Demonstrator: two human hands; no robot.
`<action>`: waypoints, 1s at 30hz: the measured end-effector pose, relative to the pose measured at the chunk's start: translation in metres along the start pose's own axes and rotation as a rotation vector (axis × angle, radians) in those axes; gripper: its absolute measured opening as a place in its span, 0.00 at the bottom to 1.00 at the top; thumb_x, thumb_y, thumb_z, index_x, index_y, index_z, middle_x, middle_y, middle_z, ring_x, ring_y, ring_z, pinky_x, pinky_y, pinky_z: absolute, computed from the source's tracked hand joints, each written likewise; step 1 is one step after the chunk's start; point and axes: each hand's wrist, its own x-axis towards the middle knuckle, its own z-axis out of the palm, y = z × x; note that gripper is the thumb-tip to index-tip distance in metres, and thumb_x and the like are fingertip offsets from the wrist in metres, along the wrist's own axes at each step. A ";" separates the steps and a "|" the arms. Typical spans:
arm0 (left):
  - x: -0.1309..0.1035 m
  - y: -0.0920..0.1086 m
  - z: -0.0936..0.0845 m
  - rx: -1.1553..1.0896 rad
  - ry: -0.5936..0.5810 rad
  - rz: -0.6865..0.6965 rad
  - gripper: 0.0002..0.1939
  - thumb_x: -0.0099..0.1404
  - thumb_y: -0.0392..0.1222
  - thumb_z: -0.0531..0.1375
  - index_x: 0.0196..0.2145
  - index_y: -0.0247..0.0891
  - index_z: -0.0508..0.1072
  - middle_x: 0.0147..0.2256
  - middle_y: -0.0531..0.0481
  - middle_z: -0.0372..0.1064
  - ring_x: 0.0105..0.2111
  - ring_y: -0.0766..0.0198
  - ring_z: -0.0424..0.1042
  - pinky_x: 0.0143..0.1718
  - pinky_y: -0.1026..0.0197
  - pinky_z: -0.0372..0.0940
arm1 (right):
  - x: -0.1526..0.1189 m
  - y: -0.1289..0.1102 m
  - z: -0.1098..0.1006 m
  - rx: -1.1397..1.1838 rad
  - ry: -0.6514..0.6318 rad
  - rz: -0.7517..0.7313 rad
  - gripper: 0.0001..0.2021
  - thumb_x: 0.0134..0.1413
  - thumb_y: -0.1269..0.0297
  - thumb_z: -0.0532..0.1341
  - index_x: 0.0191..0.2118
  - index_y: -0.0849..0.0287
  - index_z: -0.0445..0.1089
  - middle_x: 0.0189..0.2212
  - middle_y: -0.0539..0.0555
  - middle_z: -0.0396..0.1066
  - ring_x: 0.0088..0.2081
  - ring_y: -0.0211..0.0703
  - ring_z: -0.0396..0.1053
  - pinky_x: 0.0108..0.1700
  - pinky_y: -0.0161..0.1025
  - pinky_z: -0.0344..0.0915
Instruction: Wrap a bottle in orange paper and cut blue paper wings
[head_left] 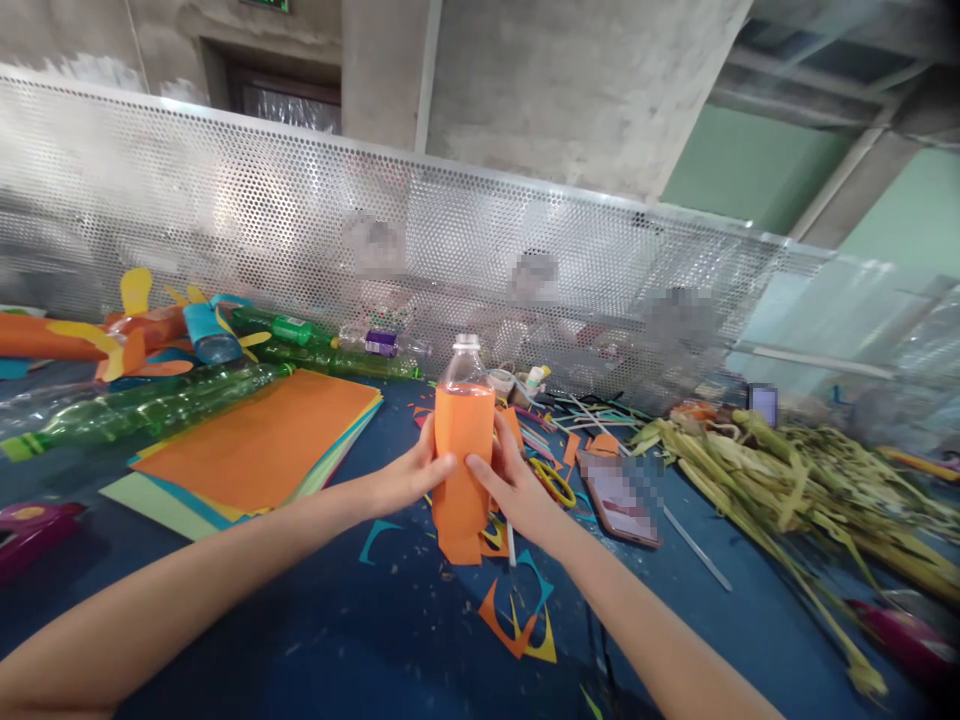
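A clear plastic bottle (466, 368) stands upright between my hands, its body wrapped in orange paper (463, 450). The lower edge of the paper hangs in cut flaps. My left hand (424, 472) grips the bottle from the left, thumb across the front. From the other side my right hand (517, 480) closes on it, with its thumb also on the paper. The fingers behind the bottle are mostly hidden. Yellow-handled scissors (553, 484) lie just right of my right hand. Orange, blue and yellow paper scraps (517, 620) are scattered in front of the bottle.
Coloured paper sheets (262, 440) are stacked at left, near green plastic bottles (157, 405) and paper-decorated bottles (206, 330). A phone (621, 498) and dried plant stalks (795, 490) lie at right. A perforated metal screen (450, 240) rises behind the blue table (315, 630).
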 end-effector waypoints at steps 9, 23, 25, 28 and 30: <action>0.003 0.010 0.005 0.003 0.102 -0.195 0.37 0.65 0.53 0.52 0.63 0.45 0.35 0.59 0.37 0.51 0.57 0.46 0.56 0.55 0.40 0.56 | 0.008 -0.002 -0.007 0.049 -0.036 -0.040 0.31 0.54 0.59 0.59 0.61 0.48 0.46 0.59 0.54 0.56 0.58 0.45 0.58 0.56 0.48 0.61; -0.001 0.014 0.014 0.424 0.131 -0.240 0.46 0.59 0.54 0.58 0.63 0.31 0.37 0.51 0.31 0.62 0.48 0.42 0.65 0.50 0.40 0.59 | 0.010 -0.004 0.000 0.041 0.310 0.074 0.23 0.42 0.57 0.66 0.45 0.56 0.64 0.45 0.55 0.71 0.47 0.48 0.68 0.51 0.47 0.65; 0.000 0.019 0.014 0.301 0.085 -0.290 0.45 0.58 0.55 0.59 0.63 0.34 0.41 0.54 0.32 0.60 0.51 0.42 0.63 0.52 0.42 0.59 | 0.012 -0.003 -0.004 0.090 0.331 0.124 0.20 0.43 0.56 0.66 0.42 0.57 0.66 0.42 0.54 0.73 0.44 0.49 0.70 0.47 0.45 0.67; 0.003 0.021 0.012 -0.030 0.021 -0.330 0.36 0.61 0.57 0.54 0.62 0.41 0.49 0.58 0.39 0.55 0.56 0.47 0.58 0.54 0.45 0.57 | 0.015 -0.002 -0.011 0.241 0.318 0.203 0.17 0.45 0.54 0.64 0.40 0.58 0.69 0.39 0.55 0.74 0.40 0.49 0.72 0.41 0.44 0.70; 0.005 0.017 0.013 -0.205 0.028 -0.389 0.34 0.62 0.59 0.51 0.62 0.43 0.49 0.58 0.40 0.58 0.56 0.49 0.59 0.54 0.45 0.57 | 0.017 0.000 -0.016 0.334 0.308 0.249 0.17 0.45 0.54 0.64 0.40 0.59 0.70 0.39 0.55 0.75 0.40 0.49 0.73 0.39 0.43 0.70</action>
